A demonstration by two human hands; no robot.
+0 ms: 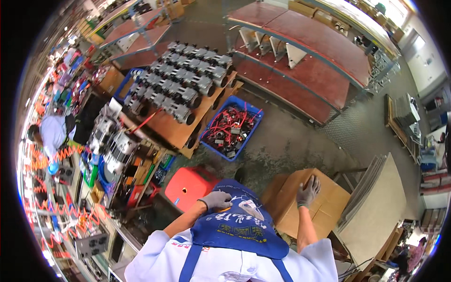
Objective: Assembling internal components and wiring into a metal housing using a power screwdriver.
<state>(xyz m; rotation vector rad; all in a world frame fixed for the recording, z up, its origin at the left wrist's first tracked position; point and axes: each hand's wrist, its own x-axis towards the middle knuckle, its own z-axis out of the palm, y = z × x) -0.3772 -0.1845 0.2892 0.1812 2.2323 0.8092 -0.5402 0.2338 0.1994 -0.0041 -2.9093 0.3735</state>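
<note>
My right hand (308, 190), in a grey glove, lies with its fingers spread on the top of a brown cardboard box (324, 212) at my right. My left hand (216, 200), also gloved in grey, is over my lap against the blue apron (242, 230). Its fingers are curled together, and a small orange strip shows under them; what it belongs to is hidden. Just left of that hand is a red plastic stool (188, 187).
Ahead, a blue crate (232, 127) of red cables and small parts sits on the floor. Rows of grey motor-like units (174, 82) cover a bench. Red-topped shelving (300, 51) stands beyond. Flat cardboard sheets (376, 207) lean at right. Another person (54, 134) works far left.
</note>
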